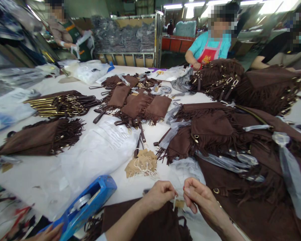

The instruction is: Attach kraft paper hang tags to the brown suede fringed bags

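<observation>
My left hand [162, 196] is closed in a pinch on a thin white tag string [174, 204], which hangs below its fingertips. Facing it a short gap away, my right hand [199, 197] has thumb and forefinger pressed together; whatever they hold is too small to make out. A brown cardboard tag [180, 203] shows beneath my hands. Under my forearms lies a dark brown fringed bag [140, 222], partly covered by my left arm. Just beyond my hands sits a pile of tan tags [141, 164] with white strings.
A blue tape dispenser [97, 194] stands left, with another person's hand [51, 232] beside it. Brown fringed bags [213, 124] are heaped right, smaller pouches [137, 103] ahead. A clear plastic bag [97, 150] lies left of the tags. Co-workers [208, 47] stand across the table.
</observation>
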`<state>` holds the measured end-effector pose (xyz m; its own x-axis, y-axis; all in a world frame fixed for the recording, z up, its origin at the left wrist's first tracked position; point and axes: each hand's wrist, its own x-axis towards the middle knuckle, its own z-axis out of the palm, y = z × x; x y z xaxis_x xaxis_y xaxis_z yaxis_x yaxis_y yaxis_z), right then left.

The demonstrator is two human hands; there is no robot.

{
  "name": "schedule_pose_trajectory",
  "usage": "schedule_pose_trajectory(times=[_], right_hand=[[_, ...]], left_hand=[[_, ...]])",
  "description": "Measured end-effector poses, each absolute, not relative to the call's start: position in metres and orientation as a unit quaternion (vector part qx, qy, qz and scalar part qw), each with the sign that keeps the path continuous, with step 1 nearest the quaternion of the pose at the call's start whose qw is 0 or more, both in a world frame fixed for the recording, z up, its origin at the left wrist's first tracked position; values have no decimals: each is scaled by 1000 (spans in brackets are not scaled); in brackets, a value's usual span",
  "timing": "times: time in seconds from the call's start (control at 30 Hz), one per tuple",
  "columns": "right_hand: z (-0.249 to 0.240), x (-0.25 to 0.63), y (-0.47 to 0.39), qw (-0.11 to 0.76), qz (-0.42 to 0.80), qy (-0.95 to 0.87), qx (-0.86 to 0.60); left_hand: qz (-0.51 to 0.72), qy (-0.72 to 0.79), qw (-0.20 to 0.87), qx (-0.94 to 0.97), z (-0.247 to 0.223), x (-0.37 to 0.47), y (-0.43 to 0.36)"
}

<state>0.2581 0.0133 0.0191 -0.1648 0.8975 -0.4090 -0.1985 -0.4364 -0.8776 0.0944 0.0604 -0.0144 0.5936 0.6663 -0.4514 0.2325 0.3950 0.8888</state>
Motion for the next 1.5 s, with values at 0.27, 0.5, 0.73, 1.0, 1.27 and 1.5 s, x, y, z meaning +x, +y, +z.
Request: schedule_pose_trajectory(times=[0.27, 0.5, 0.73, 1.0, 1.27, 1.5], right_hand=[[1, 255, 1, 395, 664, -374, -513], [-9, 232, -3, 359, 819, -328, -304], [-21, 246, -16, 270, 762, -352, -472], [1, 243, -35, 259, 613, -482, -570], [-28, 205, -57, 350, 775, -348, -395], [-39, 208, -68, 302, 692, -347, -556]], left_hand=[[180, 405, 794, 416, 14, 88, 50], [182, 370, 834, 366, 33, 76, 53], [167, 398, 823, 369, 39, 59, 60], [-5, 418, 662, 622, 37, 71, 28], [19, 415, 643, 644, 35, 67, 20], [-7, 476, 567, 672, -1, 71, 31]])
